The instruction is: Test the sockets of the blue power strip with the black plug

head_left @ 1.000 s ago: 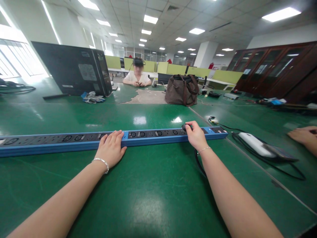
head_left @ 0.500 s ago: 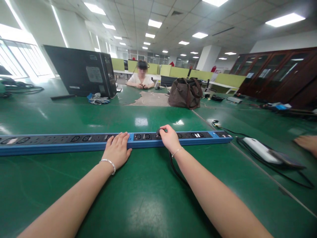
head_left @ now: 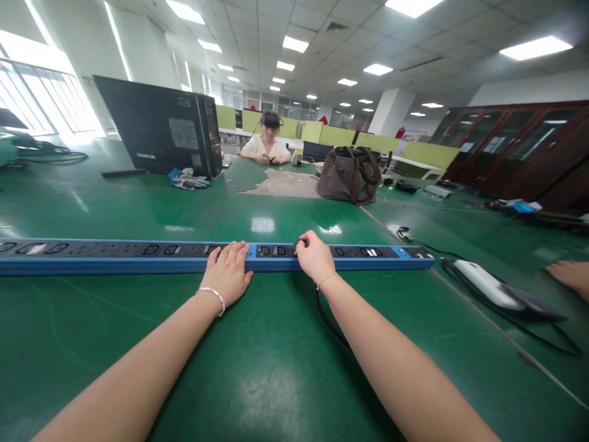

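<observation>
Your right hand (head_left: 316, 258) pinches the plug (head_left: 297, 247) at the strip (head_left: 363, 264), which runs left to right beneath your lightly spread left hand (head_left: 229, 271).

green table (head_left: 257, 362) | on it: blue socket strip (head_left: 273, 265) | brown bag (head_left: 343, 181) | black computer case (head_left: 159, 132) | gloves (head_left: 189, 180)

An open-plan office, shown by its yellow-green cubicle partitions (head_left: 430, 155), ceiling light panels (head_left: 295, 44) and glass-fronted cabinets (head_left: 519, 138).
</observation>
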Tool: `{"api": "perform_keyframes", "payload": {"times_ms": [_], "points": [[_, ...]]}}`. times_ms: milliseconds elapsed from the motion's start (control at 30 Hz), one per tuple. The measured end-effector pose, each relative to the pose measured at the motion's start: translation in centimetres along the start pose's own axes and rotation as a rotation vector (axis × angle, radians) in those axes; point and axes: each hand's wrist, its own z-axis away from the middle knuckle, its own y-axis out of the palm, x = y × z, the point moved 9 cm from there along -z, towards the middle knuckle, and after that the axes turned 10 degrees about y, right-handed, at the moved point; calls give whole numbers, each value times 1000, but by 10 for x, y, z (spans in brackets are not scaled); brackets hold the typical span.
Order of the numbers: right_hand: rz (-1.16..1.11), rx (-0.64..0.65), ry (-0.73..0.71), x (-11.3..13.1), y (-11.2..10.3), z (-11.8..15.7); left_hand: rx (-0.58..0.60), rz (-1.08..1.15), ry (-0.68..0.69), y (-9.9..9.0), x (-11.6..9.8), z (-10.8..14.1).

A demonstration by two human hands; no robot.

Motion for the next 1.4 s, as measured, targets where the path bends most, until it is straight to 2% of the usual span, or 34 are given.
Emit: {"api": "perform_keyframes", "payload": {"times_ms": [167,300,567,767,933,1000,1200,1400], "points": [[228,-30,-22,16,0,12,-14,2,3,0,0,0],[298,-60,-43,21,1,13,-6,-4,-1,1,0,1],[319,-53,-39,20,2,14,10,3,-7,1,1,0],[305,-52,16,16,1,9,12,5,-9,2,0,0],[272,84,0,9,5,-13,15,8,-8,2,0,0],[258,96,-3,6,4,-17,12,9,-10,1,1,0],[286,32,13,6,3,-9,5,10,-10,0,0,0],[411,-28,-106,19,12,7,4,10,-8,0,1,0]]}}
